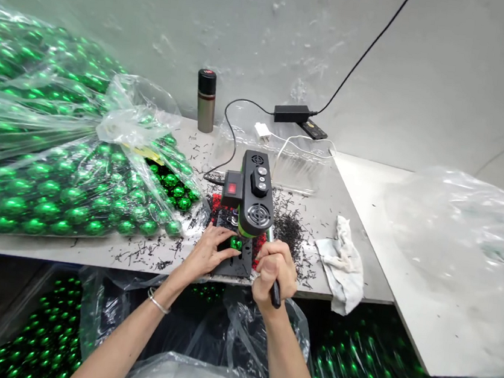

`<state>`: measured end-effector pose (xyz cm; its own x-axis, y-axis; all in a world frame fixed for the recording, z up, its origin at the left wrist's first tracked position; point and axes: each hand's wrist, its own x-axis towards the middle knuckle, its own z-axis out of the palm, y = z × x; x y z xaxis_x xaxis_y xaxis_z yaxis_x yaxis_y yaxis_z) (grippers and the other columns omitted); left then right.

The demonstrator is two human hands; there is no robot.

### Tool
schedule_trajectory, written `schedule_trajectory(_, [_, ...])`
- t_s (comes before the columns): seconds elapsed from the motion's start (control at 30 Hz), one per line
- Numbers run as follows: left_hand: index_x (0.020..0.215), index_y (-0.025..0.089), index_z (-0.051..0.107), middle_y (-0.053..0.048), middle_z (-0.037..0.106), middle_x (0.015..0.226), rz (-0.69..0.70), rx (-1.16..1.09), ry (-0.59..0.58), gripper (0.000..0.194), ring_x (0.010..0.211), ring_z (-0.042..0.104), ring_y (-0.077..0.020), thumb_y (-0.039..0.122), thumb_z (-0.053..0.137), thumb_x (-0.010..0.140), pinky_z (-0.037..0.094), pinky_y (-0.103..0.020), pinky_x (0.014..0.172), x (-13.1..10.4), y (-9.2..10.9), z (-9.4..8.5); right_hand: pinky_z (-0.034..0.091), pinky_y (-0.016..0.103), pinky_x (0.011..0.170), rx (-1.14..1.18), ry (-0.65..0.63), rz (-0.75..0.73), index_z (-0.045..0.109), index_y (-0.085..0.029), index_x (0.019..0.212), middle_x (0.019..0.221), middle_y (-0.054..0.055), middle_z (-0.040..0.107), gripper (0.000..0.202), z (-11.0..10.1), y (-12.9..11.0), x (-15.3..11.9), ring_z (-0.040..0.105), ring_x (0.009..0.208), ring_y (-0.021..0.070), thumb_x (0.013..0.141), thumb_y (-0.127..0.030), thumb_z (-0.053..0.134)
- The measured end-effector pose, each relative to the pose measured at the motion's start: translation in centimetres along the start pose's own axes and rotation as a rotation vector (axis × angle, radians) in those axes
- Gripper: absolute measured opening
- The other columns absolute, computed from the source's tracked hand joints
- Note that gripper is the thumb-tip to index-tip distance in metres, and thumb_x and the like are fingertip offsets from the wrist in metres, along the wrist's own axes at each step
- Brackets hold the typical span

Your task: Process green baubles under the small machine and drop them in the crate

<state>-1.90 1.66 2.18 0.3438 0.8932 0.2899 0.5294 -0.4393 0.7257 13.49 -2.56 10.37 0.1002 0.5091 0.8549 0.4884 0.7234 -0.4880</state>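
Note:
A small shiny green ball sits on the black base plate of a tabletop press machine. My left hand comes in from the left, its thumb and fingers closed about the ball. A fist made by my right hand grips the black-ended lever handle at the machine's right side. The machine's black head, with two round vents and silver buttons, hangs over the ball and hides part of what is above it. A red-lit switch shows on its left side.
A clear bag of green balls fills the table's left. Black scraps surround the machine. A white cloth lies at right, a tumbler and power adapter behind. More green balls lie below the table edge.

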Motion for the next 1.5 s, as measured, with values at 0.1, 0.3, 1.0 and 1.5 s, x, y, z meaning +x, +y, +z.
schedule_trajectory(0.1, [0.115, 0.023, 0.071, -0.008, 0.072, 0.113, -0.011, -0.048, 0.07, 0.029, 0.11, 0.064, -0.0268, 0.037, 0.069, 0.09, 0.029, -0.059, 0.119, -0.7, -0.6, 0.8, 0.042, 0.032, 0.061, -0.011, 0.011, 0.001, 0.046, -0.022, 0.069, 0.071, 0.0, 0.051, 0.028, 0.0, 0.1, -0.2, 0.049, 0.062, 0.0131, 0.096, -0.016, 0.041])
schedule_trajectory(0.3, [0.115, 0.024, 0.072, -0.008, 0.072, 0.112, 0.007, -0.051, 0.093, 0.029, 0.109, 0.065, -0.0265, 0.037, 0.07, 0.09, 0.032, -0.059, 0.118, -0.9, -0.8, 1.2, 0.043, 0.032, 0.062, 0.001, 0.057, 0.002, 0.046, -0.021, 0.069, 0.072, 0.0, 0.051, 0.029, 0.6, 0.9, -1.5, 0.05, 0.063, 0.0124, 0.098, -0.019, 0.04])
schedule_trajectory(1.0, [0.116, 0.023, 0.071, -0.008, 0.074, 0.113, 0.025, -0.082, 0.112, 0.03, 0.111, 0.065, -0.026, 0.034, 0.072, 0.087, 0.032, -0.059, 0.117, -0.5, -1.1, 1.5, 0.049, 0.039, 0.072, -0.064, 0.043, -0.131, 0.044, -0.022, 0.072, 0.074, -0.001, 0.051, 0.028, 1.3, 3.5, -3.6, 0.057, 0.064, 0.0141, 0.099, -0.022, 0.035])
schedule_trajectory(1.5, [0.111, 0.021, 0.072, -0.009, 0.076, 0.113, 0.028, -0.09, 0.138, 0.03, 0.109, 0.068, -0.0268, 0.037, 0.072, 0.086, 0.035, -0.058, 0.115, 0.2, -1.2, 1.7, 0.041, 0.028, 0.058, -0.085, -0.052, -0.117, 0.045, -0.021, 0.07, 0.07, 0.0, 0.05, 0.029, 0.0, 0.9, -0.2, 0.05, 0.064, 0.0124, 0.097, -0.014, 0.038])
